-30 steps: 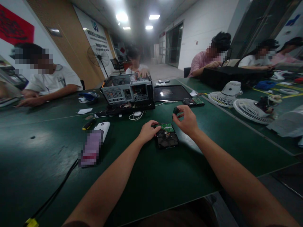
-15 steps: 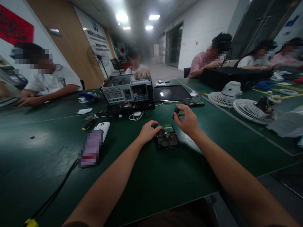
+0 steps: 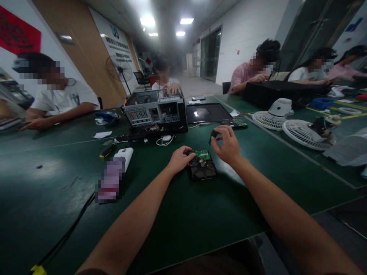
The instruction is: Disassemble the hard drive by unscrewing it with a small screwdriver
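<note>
A hard drive [image 3: 203, 168] lies flat on the green table [image 3: 183, 217], its green circuit board and round spindle hub facing up. My left hand [image 3: 180, 159] grips the drive's left side, thumb over the edge of the board. With my right hand [image 3: 227, 144] I pinch the dark handle of a screwdriver [image 3: 212, 136]. Its thin shaft points down to the drive's far right corner; whether the tip sits in a screw is too small to tell.
An opened computer case [image 3: 156, 112] stands ahead, with a co-worker's hand [image 3: 173, 89] on it. Right of it lie a black panel [image 3: 208, 113] and another circuit-board part [image 3: 236, 123]. White fan parts [image 3: 279, 112] are at right. A phone [image 3: 110, 179] and a yellow-black screwdriver [image 3: 107, 151] lie left.
Almost nothing differs. My right hand has shifted very slightly around the screwdriver handle, while the hard drive and my left hand stay in place.
</note>
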The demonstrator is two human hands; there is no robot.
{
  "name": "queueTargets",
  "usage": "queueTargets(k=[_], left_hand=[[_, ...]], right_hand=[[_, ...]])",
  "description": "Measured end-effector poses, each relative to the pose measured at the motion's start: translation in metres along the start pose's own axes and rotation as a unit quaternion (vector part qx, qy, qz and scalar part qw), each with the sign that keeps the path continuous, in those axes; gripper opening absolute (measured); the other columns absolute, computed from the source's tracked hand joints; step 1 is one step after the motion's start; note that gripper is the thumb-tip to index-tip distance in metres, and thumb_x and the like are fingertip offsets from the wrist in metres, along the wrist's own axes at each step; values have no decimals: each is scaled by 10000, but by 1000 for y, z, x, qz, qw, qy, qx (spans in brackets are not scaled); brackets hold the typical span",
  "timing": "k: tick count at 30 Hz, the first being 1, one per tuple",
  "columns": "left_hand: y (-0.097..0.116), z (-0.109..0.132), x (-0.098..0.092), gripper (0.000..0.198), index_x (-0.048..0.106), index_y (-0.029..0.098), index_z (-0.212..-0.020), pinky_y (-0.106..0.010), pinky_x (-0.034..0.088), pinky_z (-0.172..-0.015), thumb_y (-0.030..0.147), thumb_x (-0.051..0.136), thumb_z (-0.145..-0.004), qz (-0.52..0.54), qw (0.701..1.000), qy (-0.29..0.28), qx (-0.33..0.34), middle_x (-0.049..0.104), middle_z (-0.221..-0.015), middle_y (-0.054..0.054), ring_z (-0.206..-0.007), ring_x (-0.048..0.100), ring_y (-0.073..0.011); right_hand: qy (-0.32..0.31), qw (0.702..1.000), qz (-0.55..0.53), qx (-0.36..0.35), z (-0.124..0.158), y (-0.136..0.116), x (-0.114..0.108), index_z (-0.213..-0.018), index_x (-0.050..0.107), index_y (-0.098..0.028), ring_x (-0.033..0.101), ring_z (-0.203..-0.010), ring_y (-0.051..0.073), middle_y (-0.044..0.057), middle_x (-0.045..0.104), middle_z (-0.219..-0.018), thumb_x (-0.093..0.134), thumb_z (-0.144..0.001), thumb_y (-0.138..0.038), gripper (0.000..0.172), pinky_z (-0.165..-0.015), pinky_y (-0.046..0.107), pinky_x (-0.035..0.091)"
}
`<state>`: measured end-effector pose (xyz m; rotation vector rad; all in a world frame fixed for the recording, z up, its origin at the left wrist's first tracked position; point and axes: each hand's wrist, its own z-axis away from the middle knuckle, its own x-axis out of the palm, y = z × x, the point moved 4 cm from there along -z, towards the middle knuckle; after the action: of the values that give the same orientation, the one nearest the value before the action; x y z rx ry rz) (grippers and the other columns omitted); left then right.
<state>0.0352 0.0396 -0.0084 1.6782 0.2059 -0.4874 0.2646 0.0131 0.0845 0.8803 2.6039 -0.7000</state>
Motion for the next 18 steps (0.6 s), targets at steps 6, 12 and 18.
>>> queueTargets(k=[6, 12, 18], left_hand=[[0, 0, 1, 371, 639, 170, -1208, -232, 506, -522, 348, 727, -895, 10, 1000, -5, 4, 708, -1177, -105, -562, 629, -88], [-1, 0, 1, 377, 636, 164, -1204, -229, 503, -516, 350, 734, -891, 11, 1000, -1, -6, 708, -1169, -106, -550, 622, -82], [-1, 0, 1, 372, 641, 166, -1198, -229, 499, -520, 347, 739, -888, 13, 1000, 1, -11, 708, -1170, -106, -556, 623, -85]], right_hand=[[-2, 1000, 21, 14, 0, 3, 2, -1203, 524, -251, 673, -880, 226, 101, 634, -1138, 606, -930, -301, 290, -723, 398, 627], [-11, 999, 46, 10, 0, 4, 2, -1167, 538, -246, 623, -746, 188, 43, 610, -950, 653, -917, -369, 302, -733, 383, 571], [-25, 999, 36, -2, 0, -3, 2, -1202, 538, -256, 622, -770, 199, 48, 600, -958, 610, -926, -325, 294, -739, 384, 560]])
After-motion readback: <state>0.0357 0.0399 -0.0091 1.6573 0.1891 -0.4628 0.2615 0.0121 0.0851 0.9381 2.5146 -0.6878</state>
